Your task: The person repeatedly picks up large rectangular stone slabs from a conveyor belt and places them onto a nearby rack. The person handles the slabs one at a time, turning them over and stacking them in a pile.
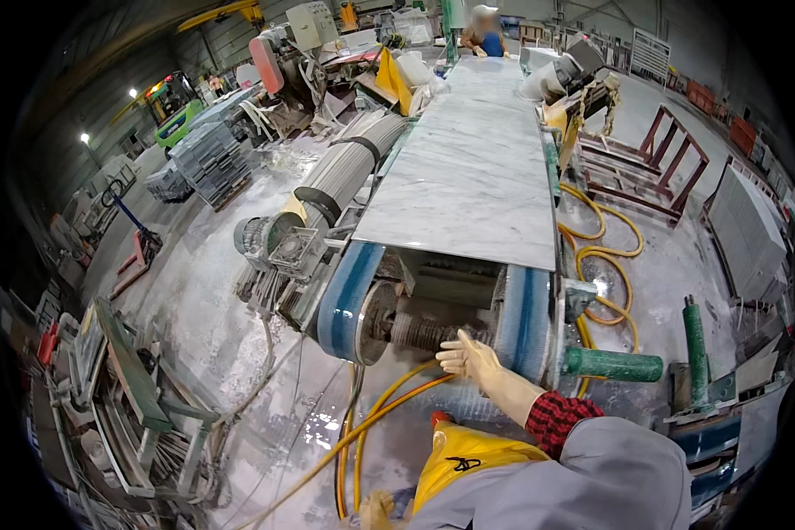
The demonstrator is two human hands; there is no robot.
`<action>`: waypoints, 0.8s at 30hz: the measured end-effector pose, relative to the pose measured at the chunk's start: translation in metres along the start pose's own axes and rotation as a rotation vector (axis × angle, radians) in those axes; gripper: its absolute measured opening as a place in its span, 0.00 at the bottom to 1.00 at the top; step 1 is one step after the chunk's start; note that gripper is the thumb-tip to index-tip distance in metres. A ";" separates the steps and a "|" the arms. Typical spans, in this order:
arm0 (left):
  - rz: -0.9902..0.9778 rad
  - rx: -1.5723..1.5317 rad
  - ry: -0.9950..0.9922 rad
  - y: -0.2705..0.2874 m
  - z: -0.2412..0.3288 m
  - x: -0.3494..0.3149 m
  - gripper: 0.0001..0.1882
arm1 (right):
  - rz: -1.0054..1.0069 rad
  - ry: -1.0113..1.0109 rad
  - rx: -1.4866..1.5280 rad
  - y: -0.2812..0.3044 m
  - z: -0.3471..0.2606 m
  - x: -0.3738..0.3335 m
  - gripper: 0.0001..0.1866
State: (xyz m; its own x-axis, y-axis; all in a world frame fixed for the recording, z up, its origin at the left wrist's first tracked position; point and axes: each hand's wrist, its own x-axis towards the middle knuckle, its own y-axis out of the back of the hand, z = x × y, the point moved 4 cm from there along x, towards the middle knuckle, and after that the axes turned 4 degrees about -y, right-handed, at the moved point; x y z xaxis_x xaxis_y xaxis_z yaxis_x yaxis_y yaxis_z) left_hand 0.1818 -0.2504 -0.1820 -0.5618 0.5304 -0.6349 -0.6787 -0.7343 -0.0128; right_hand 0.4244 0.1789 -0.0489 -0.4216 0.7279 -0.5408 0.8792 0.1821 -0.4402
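Note:
My right hand (470,359), in a cream glove, reaches forward with its fingers stretched out and nothing in them. It is near the end of a belt conveyor, just left of the right-hand blue belt (527,322) and in front of the ridged roller shaft (437,331). A long, veined white-grey stone slab (468,177) lies on the conveyor, its near edge over the belts. The left-hand blue belt (349,300) wraps a round drum. Low at the picture's edge, beside my yellow apron (459,459), is my left hand (377,511); its fingers cannot be made out.
Yellow hoses (389,408) run over the wet floor below the conveyor and coil at its right. A green tube (614,364) juts out on the right. A motor with a ribbed cover (349,168) flanks the left. Another person (484,35) stands at the far end.

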 end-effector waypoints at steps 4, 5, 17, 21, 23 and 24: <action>-0.031 0.066 0.020 -0.017 0.053 0.029 0.16 | 0.058 0.066 0.245 -0.018 -0.019 0.089 0.39; -0.042 0.080 0.021 -0.024 0.074 0.043 0.16 | 0.071 0.068 0.324 -0.022 -0.026 0.111 0.41; -0.040 0.247 -0.041 -0.067 0.286 0.189 0.17 | 0.551 0.289 0.940 -0.019 -0.118 0.276 0.29; -0.083 0.283 -0.067 -0.074 0.311 0.210 0.18 | 0.528 0.338 1.054 -0.021 -0.118 0.275 0.26; -0.112 0.303 -0.078 -0.078 0.319 0.218 0.18 | 0.555 0.300 0.991 -0.018 -0.115 0.271 0.25; -0.123 0.310 -0.087 -0.078 0.323 0.222 0.18 | 0.553 0.302 0.969 -0.016 -0.114 0.269 0.25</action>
State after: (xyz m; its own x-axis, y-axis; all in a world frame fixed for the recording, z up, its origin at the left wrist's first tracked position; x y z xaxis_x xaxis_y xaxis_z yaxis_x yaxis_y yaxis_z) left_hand -0.0423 0.0618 -0.0719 -0.4963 0.6509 -0.5744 -0.8477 -0.5060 0.1592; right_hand 0.3226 0.4467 -0.1058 0.1532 0.7019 -0.6956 0.3331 -0.6994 -0.6324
